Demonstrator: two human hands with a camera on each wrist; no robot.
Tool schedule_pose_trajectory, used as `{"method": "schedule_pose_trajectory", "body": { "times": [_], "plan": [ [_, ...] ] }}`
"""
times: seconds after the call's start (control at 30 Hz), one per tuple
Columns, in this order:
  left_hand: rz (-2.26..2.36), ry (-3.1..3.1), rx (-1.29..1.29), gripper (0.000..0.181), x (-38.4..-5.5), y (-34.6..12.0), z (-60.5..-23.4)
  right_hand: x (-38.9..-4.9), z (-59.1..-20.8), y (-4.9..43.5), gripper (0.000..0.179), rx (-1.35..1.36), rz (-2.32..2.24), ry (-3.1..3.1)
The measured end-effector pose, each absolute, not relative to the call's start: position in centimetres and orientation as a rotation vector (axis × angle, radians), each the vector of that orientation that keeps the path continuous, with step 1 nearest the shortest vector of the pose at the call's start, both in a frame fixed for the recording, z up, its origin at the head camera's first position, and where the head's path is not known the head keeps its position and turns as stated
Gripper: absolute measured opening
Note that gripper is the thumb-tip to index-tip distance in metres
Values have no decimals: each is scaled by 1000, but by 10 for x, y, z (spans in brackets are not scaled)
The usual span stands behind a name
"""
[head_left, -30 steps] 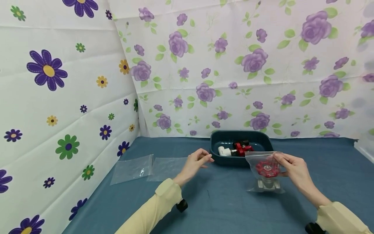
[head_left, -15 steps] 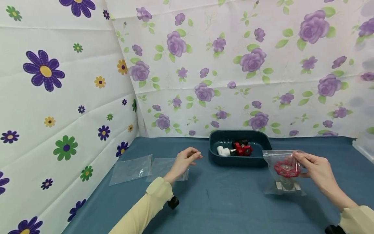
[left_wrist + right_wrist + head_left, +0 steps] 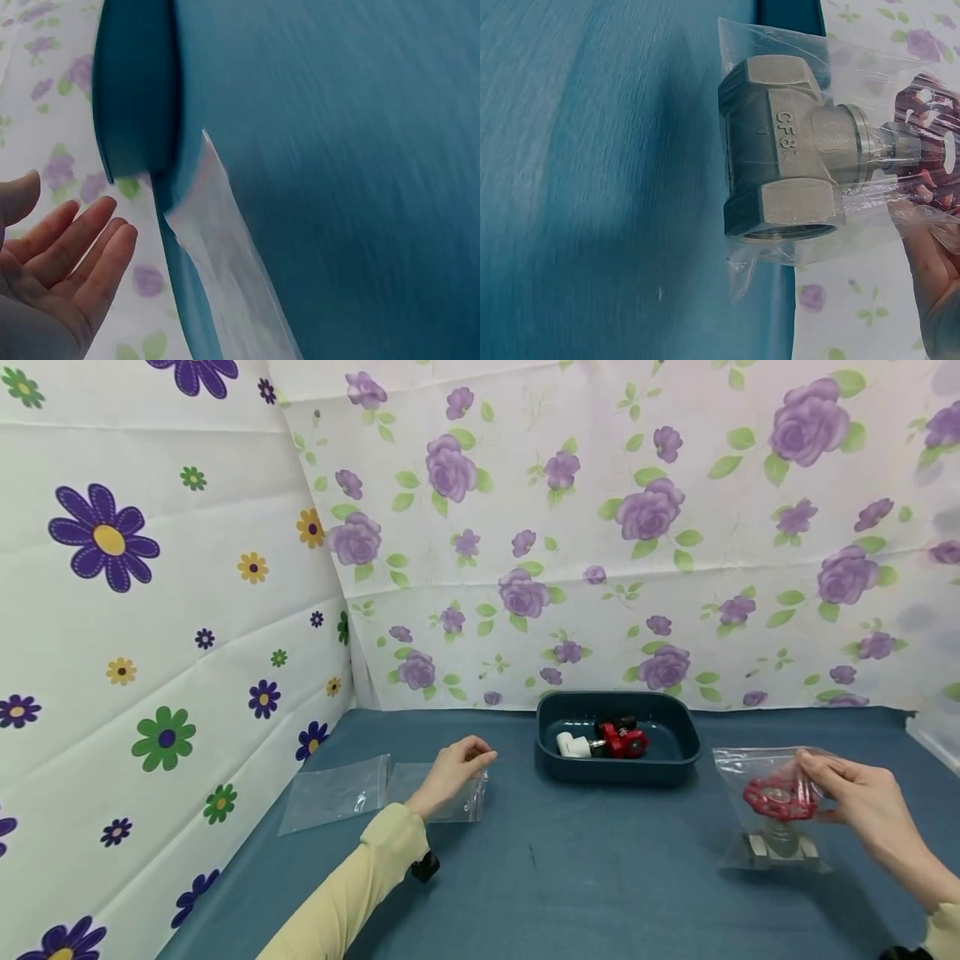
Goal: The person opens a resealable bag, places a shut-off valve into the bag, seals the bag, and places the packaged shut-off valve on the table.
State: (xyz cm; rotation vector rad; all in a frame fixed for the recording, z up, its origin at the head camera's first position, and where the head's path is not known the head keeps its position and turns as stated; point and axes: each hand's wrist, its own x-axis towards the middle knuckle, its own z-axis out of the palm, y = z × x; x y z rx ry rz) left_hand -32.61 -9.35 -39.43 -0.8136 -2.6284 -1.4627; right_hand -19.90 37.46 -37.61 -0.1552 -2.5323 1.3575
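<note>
My right hand [image 3: 862, 793] pinches the top of a clear zip bag [image 3: 731, 785] at the right of the head view. Inside the bag is a gate valve [image 3: 780, 150] with a red handwheel [image 3: 780, 798] and a silver body marked CF8 in the right wrist view. My left hand [image 3: 452, 774] holds nothing. In the left wrist view its fingers [image 3: 94, 247] are spread and relaxed. It hovers over a flat zip bag [image 3: 468, 802], partly covering it in the head view. Left of that lies another flat zip bag [image 3: 333, 793].
A dark teal tray [image 3: 618, 772] stands at the back, against the flowered cloth wall. In it lie a white fitting [image 3: 573, 746] and a red-and-black valve piece [image 3: 624, 741]. A blue cloth [image 3: 570, 877] covers the table.
My right hand has carried the bagged valve to the right, away from the tray. My left hand has drawn back to the left, over the flat zip bag.
</note>
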Motion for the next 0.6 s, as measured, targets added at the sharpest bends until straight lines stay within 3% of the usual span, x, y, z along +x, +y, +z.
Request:
{"method": "schedule_pose_trajectory", "body": {
  "times": [0.23, 0.6],
  "plan": [
    [-1198, -2798, -806, 21, -342, -105, -399, -197, -379, 386, 66, -174, 1328, -2560],
    [-923, -2929, -832, 36, -358, -117, -405, -199, -381, 407, 72, -220, 1339, -2634]
  ]
}}
